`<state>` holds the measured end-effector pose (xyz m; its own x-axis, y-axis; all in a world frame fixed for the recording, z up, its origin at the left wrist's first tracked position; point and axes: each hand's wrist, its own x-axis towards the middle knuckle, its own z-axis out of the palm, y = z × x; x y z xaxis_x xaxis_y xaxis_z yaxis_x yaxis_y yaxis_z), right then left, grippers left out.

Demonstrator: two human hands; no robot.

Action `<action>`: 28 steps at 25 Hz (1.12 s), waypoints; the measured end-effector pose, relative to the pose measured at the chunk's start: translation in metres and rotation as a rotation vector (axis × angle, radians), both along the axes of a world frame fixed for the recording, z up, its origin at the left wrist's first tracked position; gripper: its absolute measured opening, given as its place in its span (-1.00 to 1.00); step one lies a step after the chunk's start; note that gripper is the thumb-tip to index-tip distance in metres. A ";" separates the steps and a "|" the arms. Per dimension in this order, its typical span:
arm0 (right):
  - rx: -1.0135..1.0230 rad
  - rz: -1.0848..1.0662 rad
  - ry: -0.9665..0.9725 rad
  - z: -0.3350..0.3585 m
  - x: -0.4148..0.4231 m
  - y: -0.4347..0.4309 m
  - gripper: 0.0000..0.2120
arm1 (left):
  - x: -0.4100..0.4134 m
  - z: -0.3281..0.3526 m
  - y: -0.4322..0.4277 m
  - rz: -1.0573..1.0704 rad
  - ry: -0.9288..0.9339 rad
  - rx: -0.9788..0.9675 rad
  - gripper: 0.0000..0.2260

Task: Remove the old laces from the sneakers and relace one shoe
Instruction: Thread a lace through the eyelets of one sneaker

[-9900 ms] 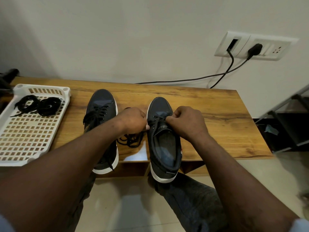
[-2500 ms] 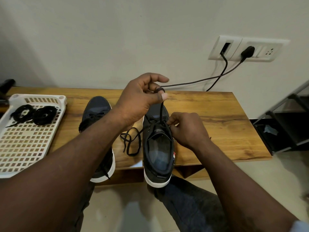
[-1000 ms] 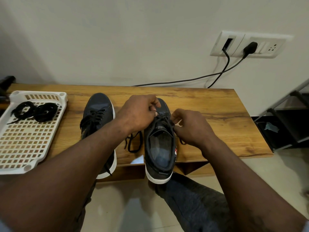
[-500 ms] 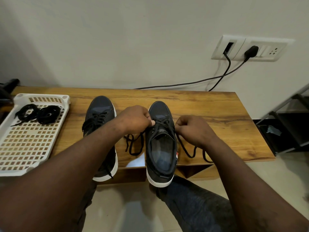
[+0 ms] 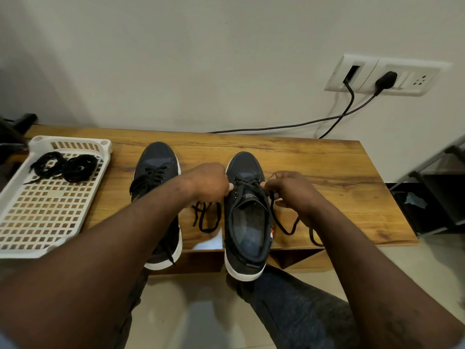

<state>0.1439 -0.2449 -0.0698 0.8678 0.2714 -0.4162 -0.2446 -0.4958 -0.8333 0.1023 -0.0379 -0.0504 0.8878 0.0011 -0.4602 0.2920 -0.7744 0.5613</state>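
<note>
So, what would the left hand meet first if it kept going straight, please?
Probably the half-laced sneaker, whose lace the left hand pinches; it seems just beyond the knuckles.

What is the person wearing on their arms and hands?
Nothing on the left hand or right hand: no gloves and no watch show. The forearms are bare. A pale blue sleeve peeks in at the bottom left corner.

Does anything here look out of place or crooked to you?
Mildly. The dark navy right sneaker and left sneaker both overhang the brown wooden table at the heel. The right sneaker's black lace is only partly threaded, its loose ends sprawled either side.
</note>
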 end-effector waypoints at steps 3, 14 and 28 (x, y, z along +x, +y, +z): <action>-0.120 0.008 -0.084 -0.003 0.000 -0.003 -0.85 | -0.001 -0.001 0.007 0.013 0.015 0.081 -0.82; -0.147 0.022 0.057 0.004 -0.001 0.002 -0.85 | -0.004 -0.011 -0.003 0.151 0.047 -0.261 -0.88; -0.193 0.012 0.033 0.005 0.000 -0.006 -0.88 | -0.008 0.002 -0.002 0.230 -0.052 -0.218 -0.87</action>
<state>0.1436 -0.2510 -0.0646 0.8502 0.1939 -0.4895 -0.2631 -0.6488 -0.7140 0.0944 -0.0403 -0.0487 0.8981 0.1115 -0.4254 0.4121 -0.5514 0.7254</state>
